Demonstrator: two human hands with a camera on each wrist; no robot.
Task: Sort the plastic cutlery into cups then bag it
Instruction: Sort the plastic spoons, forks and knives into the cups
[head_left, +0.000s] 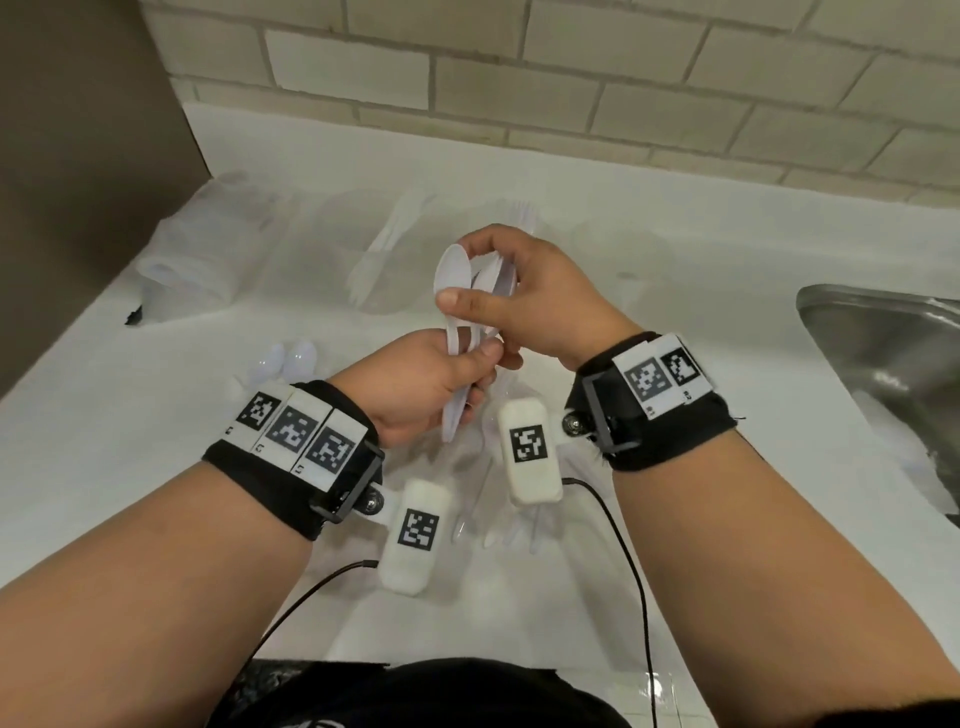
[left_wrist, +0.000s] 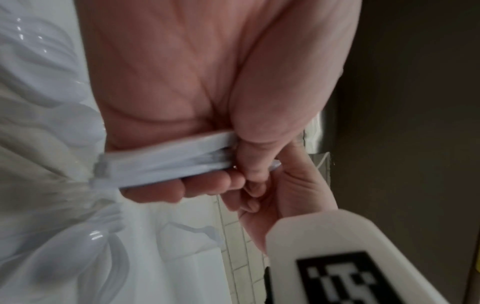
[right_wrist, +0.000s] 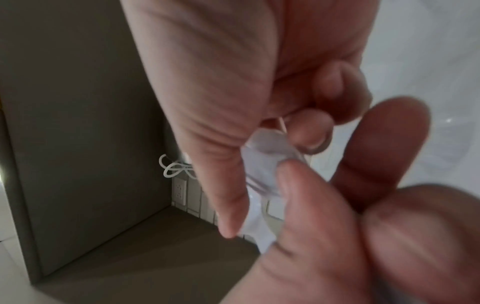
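Observation:
I hold a bundle of white plastic spoons above the white counter, in the middle of the head view. My left hand grips the handles low down, thumb over them. My right hand curls round the spoon bowls at the top, thumb in front. In the left wrist view the spoon handles lie across my palm under the curled fingers. The right wrist view has the spoon bowls pinched between my fingertips. Behind the hands stand clear cups with white forks in them.
Loose spoons lie on the counter left of my left hand. A stack of clear cups lies on its side at the back left. More white cutlery lies under my wrists. A steel sink is at the right.

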